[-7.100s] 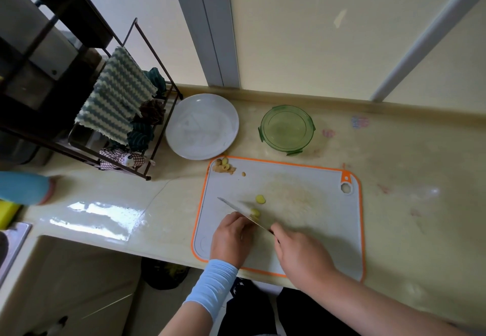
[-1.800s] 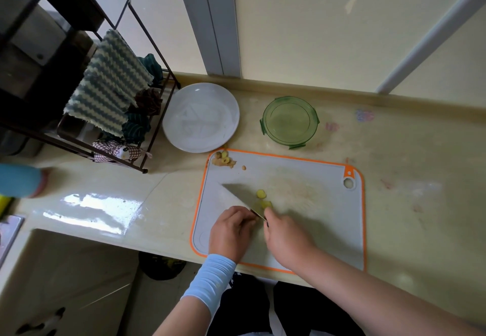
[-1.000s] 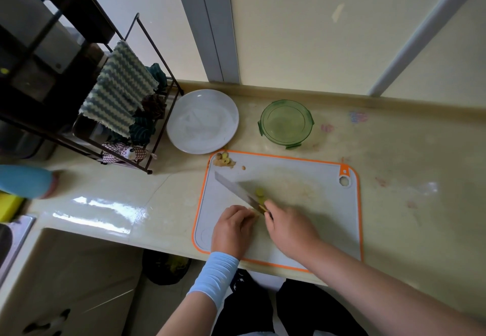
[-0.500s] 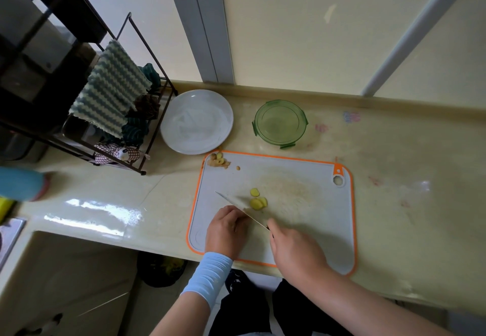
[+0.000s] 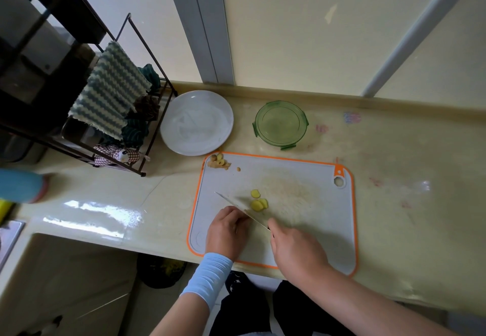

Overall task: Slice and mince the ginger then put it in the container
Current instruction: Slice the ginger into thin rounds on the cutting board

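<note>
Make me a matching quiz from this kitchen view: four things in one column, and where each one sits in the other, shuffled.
Things:
1. white plate
2. green container
3. ginger slices
4. striped cloth

Places:
A. hanging at the far left, above the counter
B. on the cutting board, beside the knife blade
C. on the counter, just beyond the board's far left corner
D. on the counter, to the right of the plate

Pairs: 1-C, 2-D, 3-B, 4-A
</note>
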{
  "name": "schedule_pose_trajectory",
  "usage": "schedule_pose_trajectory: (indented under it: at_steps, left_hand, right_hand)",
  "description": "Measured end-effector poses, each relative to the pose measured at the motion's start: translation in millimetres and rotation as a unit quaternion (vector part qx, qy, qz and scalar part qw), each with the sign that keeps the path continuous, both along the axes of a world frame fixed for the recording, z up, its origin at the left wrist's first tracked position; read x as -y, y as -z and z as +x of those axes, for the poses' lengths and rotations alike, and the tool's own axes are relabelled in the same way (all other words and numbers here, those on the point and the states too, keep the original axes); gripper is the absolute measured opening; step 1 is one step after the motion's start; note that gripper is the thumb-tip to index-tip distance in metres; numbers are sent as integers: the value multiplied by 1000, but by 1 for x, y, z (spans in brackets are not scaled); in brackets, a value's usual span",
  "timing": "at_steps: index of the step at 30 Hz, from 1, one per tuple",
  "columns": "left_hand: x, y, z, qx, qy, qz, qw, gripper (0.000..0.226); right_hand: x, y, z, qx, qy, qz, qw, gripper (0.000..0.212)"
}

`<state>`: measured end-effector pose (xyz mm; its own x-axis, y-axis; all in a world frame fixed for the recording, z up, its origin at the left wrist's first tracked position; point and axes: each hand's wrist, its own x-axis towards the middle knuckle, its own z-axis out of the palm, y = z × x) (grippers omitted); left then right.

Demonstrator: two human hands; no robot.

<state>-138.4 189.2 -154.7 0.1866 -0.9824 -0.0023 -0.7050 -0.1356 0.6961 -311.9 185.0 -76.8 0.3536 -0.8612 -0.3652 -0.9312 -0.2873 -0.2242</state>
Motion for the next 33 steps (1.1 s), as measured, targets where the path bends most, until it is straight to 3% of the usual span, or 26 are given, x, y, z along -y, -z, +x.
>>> schedule_pose_trajectory:
  at_steps: [5,22,33]
  left_hand:
    - [1,0,0,-4,2,1,1000,21]
    - [6,-5,3,-53,-14,66,996,21]
    - [5,-4,2,-67,-17,62,996,19]
  right_hand:
    - [6,-3,2,38,19,41,998,5]
    - [19,-1,10,73,15,81,994,8]
    - [28,6,22,72,18,86,994,12]
